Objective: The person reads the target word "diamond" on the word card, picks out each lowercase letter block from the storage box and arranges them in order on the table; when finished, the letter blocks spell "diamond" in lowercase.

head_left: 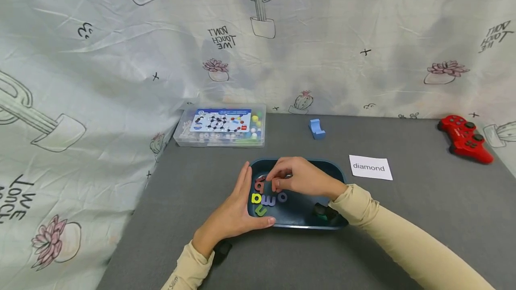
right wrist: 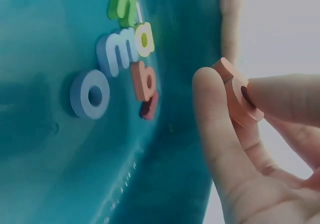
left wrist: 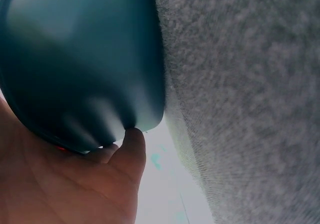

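My left hand lies along the left end of a dark teal tray, fingers straight against its side and thumb at the near edge. In the left wrist view its fingers touch the outer tray wall. Over the tray, my right hand pinches an orange letter piece between thumb and index finger; which letter is unclear. At the tray's left end lie a purple-blue "o", a purple-blue "m", a yellow letter, a green letter, an orange letter and a red piece.
A white card reading "diamond" lies right of the tray. Behind stand a clear plastic box of molecule-model parts and a blue holder. A red game controller lies at the far right. Patterned cloth hangs behind the grey table.
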A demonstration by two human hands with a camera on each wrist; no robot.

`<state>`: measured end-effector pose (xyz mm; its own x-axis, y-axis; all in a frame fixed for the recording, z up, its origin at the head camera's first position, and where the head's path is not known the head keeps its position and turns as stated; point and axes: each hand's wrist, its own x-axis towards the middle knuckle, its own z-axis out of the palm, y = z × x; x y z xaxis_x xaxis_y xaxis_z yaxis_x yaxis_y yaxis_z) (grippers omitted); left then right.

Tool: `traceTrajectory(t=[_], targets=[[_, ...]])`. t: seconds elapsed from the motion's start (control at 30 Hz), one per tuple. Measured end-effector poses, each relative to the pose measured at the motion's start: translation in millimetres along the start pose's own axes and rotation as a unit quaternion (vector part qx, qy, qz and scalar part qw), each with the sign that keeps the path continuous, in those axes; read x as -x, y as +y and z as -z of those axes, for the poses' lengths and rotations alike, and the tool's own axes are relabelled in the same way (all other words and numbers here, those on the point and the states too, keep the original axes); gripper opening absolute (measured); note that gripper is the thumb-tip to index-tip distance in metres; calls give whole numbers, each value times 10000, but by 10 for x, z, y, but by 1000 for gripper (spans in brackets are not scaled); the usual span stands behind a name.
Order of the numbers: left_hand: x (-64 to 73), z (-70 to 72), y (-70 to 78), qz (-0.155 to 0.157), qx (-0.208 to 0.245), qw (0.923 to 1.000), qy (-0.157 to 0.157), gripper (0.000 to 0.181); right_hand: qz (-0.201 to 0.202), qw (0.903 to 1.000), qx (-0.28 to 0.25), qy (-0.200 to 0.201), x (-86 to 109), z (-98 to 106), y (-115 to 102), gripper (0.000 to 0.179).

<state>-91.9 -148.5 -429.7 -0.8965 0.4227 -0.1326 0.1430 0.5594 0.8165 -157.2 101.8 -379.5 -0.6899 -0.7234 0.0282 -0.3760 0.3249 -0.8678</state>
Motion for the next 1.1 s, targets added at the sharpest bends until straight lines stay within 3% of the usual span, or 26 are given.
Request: traceTrajectory(t=[0.33, 0.6, 1.1], targets=[[-6, -17, 11, 158, -60, 9999, 37, 139, 25, 9998, -192, 17, 193, 142, 11, 25], [-17, -19, -3, 48, -90, 9999, 74, 139, -47, 9989, -406, 249, 388, 251, -4, 32], [-20, -20, -38, -85, -176, 9998, 52, 138, -603, 9879, -1325, 527, 753, 396, 111, 27]])
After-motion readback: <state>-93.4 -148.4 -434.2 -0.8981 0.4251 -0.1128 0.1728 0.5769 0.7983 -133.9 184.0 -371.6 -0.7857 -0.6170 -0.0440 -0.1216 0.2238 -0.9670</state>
